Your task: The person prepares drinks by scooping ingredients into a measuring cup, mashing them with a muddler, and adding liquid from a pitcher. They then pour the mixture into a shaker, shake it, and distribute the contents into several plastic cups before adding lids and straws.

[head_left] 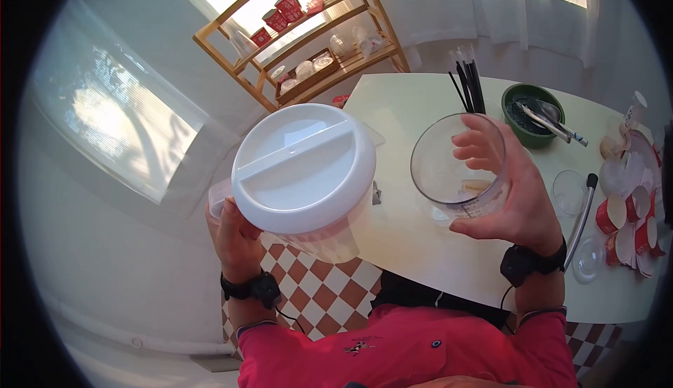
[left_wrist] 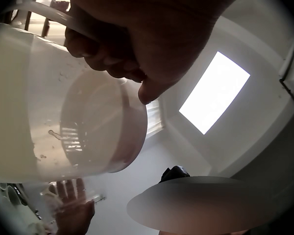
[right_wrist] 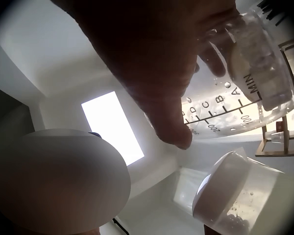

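A translucent plastic pitcher (head_left: 298, 237) with a white lid (head_left: 301, 153) is held up left of the table's edge. My left hand (head_left: 235, 241) grips its side handle, fingers curled round it in the left wrist view. Pale yellowish colour shows through the pitcher's wall (left_wrist: 88, 117). To its right, my right hand (head_left: 522, 199) holds a clear measuring cup (head_left: 438, 195) over the table, thumb on the near side and fingers on the far side. Black marks with MIN, letters and numbers run along the cup's wall (right_wrist: 225, 110). Droplets cling to it, and the cup is tilted.
On the white table (head_left: 399, 255) are black straws (head_left: 472, 86), a green bowl (head_left: 529, 132) with utensils, a clear lid (head_left: 589, 260), a black-ended rod (head_left: 582, 220) and red paper cups (head_left: 612, 214). A wooden shelf (head_left: 336, 83) stands behind. Checkered floor (head_left: 315, 283) lies below.
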{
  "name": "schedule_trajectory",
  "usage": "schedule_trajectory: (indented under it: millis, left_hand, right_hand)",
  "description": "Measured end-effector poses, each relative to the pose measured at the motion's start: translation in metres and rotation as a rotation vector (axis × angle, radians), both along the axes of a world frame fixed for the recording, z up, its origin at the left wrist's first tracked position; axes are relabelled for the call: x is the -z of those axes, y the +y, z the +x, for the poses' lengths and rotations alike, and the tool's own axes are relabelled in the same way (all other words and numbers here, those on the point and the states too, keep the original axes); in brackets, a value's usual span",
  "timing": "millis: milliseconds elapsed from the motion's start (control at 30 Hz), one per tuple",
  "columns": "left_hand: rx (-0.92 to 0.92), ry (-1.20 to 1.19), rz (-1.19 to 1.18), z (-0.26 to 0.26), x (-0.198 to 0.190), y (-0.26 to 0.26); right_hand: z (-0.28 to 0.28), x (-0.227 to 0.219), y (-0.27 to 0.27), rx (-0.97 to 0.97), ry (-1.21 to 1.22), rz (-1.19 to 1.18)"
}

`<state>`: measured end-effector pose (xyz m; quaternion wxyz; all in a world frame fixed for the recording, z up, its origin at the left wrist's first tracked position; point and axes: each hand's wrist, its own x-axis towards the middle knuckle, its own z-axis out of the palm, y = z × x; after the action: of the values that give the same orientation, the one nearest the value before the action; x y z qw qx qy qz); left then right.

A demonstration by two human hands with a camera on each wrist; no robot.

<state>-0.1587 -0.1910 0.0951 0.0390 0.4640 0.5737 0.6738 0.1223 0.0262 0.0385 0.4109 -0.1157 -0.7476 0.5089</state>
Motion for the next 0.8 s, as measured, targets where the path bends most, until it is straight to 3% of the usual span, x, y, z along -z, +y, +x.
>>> schedule_trajectory:
  millis: [133, 433, 567, 800]
  left_hand:
    - [-0.064, 0.125, -0.046, -0.009, -0.008, -0.005]
    - [0.066, 0.115, -0.121, -0.014, -0.054, -0.004]
    - [-0.086, 0.249, -0.199, -0.007, -0.075, 0.004]
    - [-0.024, 0.345, -0.241, -0.007, -0.095, 0.005]
  right_hand:
    - [-0.007, 0.004, 0.001, 0.096, 0.03, 0.087]
    - [-0.011, 0.011, 0.0, -0.004, 0.006, 0.239]
    - [-0.012, 0.013, -0.001, -0.02, 0.004, 0.298]
    - [-0.011, 0.01, -0.006, -0.03, 0.005, 0.324]
